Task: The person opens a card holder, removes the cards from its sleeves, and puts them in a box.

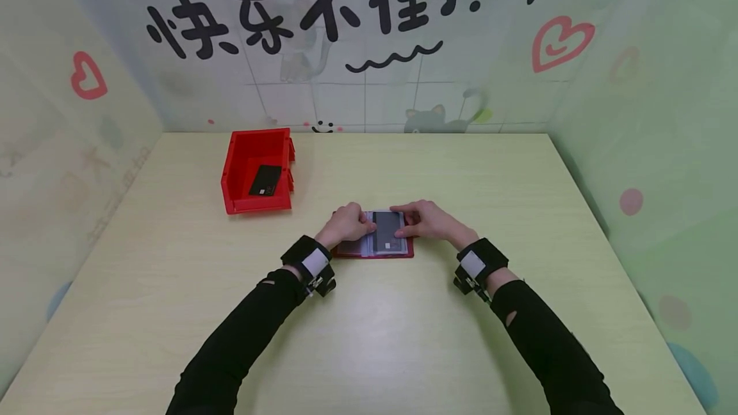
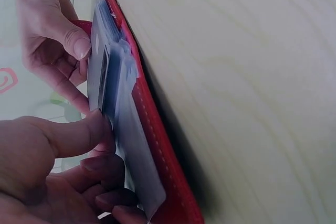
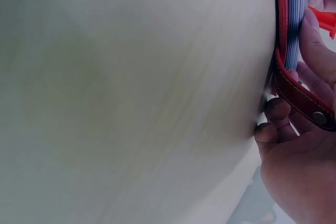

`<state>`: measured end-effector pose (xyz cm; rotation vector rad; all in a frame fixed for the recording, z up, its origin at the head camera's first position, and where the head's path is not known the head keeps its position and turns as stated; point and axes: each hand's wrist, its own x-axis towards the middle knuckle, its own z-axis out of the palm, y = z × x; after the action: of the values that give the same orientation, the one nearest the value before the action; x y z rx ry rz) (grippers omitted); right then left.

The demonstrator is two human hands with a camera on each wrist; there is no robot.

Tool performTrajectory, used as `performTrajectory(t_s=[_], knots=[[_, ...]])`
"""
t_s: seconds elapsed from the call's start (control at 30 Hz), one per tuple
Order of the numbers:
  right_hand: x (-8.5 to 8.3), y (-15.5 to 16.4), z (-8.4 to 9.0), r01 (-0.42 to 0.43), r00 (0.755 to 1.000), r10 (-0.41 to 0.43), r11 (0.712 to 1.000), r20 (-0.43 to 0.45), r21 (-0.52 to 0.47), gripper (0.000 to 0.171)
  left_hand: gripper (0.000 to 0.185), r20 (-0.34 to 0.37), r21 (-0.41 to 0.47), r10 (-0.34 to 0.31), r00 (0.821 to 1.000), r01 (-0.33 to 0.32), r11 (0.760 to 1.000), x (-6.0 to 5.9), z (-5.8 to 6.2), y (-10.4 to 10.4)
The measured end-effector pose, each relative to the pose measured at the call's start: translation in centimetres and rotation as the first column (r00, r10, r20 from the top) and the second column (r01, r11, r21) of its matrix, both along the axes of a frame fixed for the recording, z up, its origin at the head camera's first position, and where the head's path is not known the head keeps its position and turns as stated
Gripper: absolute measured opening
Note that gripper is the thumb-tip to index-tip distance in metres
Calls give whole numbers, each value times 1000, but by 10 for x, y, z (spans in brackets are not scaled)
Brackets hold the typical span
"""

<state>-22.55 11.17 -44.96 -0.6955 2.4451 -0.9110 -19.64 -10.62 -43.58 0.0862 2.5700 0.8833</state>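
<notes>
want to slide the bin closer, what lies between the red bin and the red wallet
In the head view, bare table separates the bin and wallet; the left hand covers part of the wallet's bin side.

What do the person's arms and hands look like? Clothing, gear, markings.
Left hand and right hand: bare, no gloves. Left sleeve and right sleeve: black, each with a small opening. Left band and right band: black, each with a pale rectangular patch.

There's a pale, wood-grained tabletop (image 1: 369, 338) here. Toward its far left sits an open-topped red plastic bin (image 1: 259, 205); nearer the middle lies an opened, rectangular card holder (image 1: 350, 248) of stitched, red leather-like material.
</notes>
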Motion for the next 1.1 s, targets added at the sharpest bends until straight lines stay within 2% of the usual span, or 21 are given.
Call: performTrajectory(t_s=[0.27, 0.5, 0.87, 1.1], knots=[[0, 0, -2, -17, 1000, 17, 1000, -19, -11, 62, 33, 21, 4, 7, 1000, -7, 1000, 1, 2, -2], [-1, 0, -3, -15, 1000, 15, 1000, -28, -15, 61, 24, -8, 2, 7, 1000, -7, 1000, 3, 4, -10], [1, 0, 0, -19, 1000, 19, 1000, -24, -6, 61, 28, 81, 17, -25, 996, 24, 1000, 2, 11, -24], [0, 0, 0, -22, 1000, 22, 1000, -12, -6, 60, 28, 128, 76, 2, 992, -12, 997, 1, 14, -33]])
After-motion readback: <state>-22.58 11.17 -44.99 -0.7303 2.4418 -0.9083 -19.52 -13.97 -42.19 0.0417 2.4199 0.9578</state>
